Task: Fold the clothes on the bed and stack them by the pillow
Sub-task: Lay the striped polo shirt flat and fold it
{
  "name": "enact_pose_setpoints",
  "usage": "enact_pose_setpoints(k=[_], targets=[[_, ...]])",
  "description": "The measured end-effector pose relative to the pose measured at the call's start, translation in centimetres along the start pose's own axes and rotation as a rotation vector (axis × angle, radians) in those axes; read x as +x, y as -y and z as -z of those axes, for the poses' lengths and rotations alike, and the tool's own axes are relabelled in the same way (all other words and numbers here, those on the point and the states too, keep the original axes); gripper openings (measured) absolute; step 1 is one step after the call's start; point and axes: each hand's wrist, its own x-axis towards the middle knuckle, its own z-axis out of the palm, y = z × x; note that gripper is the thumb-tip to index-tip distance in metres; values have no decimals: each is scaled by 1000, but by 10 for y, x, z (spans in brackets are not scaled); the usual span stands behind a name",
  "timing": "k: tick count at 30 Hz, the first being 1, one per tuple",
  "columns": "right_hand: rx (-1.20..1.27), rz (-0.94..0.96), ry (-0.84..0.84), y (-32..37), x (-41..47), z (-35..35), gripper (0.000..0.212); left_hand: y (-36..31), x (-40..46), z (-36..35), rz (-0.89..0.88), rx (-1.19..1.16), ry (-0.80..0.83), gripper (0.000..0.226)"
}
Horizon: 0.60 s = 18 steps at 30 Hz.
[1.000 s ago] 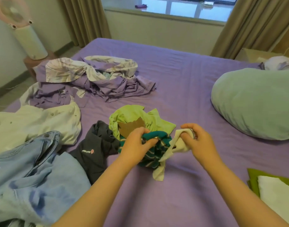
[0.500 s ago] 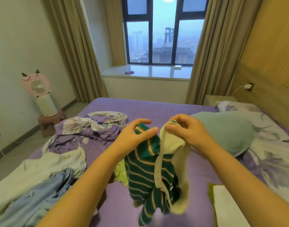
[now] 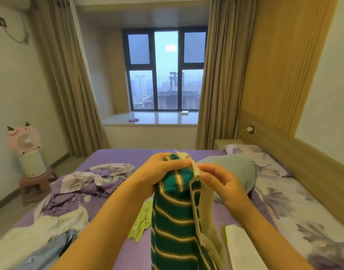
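The left hand (image 3: 163, 170) grips the bunched top of the green striped top (image 3: 173, 221) while the right hand (image 3: 220, 184) pinches its cream collar, the soft, light knit hanging limp above the bed (image 3: 112, 254), best held at the shoulders.

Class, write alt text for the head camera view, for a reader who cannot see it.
Two bare hands hold a green striped knit garment up by its top edge above a purple bed; the left hand grips the green fabric and the right hand pinches its cream trim. Unfolded clothes lie to the left, a pale green pillow behind, and a curtained window beyond.
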Motion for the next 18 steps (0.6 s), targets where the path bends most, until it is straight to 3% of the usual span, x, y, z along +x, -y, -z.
enact_pose_setpoints(k=[4, 10, 14, 18], targets=[[-25, -27, 5, 11, -39, -21, 21, 0, -32, -4, 29, -30, 11, 41], [-178, 18, -158, 44, -51, -51, 20, 5, -91, 21, 16, -11, -118, 60], [-252, 41, -120, 70, -53, -76, 21, 4, -136, 56, -119, 312, -2, 73], [-281, 69, -24, 96, -52, -105, 21, -7, -174, 78, -159, 595, 152, 55]])
